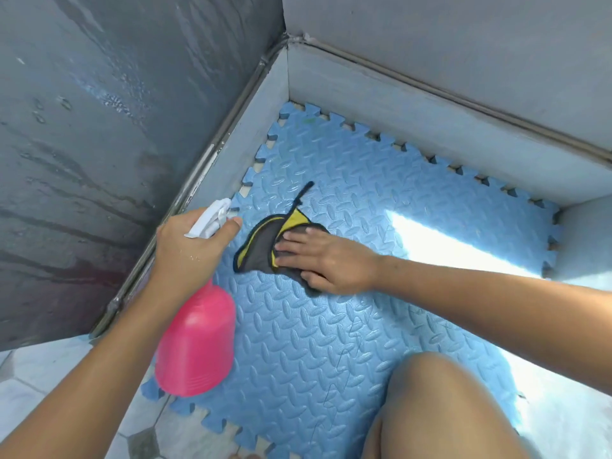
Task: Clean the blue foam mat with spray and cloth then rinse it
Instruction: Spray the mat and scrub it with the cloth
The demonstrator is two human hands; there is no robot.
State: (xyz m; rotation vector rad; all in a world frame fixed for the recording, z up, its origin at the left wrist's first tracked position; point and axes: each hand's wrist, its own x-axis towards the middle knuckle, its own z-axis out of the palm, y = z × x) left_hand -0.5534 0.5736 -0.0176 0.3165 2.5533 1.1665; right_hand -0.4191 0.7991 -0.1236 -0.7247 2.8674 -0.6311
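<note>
Blue foam mat [331,326]: left hand [188,246] grips pink spray bottle [195,346]; right hand [328,263] flat, pressing cloth [261,243] (dark, yellow-edged).

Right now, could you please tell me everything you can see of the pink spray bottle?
The spray bottle has a smooth pink body that looks like plastic. It is wide at the base, with faint ridges there, and narrows toward the neck. On top sits a white trigger head. The left grip, a bare hand, holds the neck and covers much of the head. The bottle is tilted, base toward the camera and head pointing away, over the near left edge of the blue mat. Whether the base touches the mat cannot be told.
</note>
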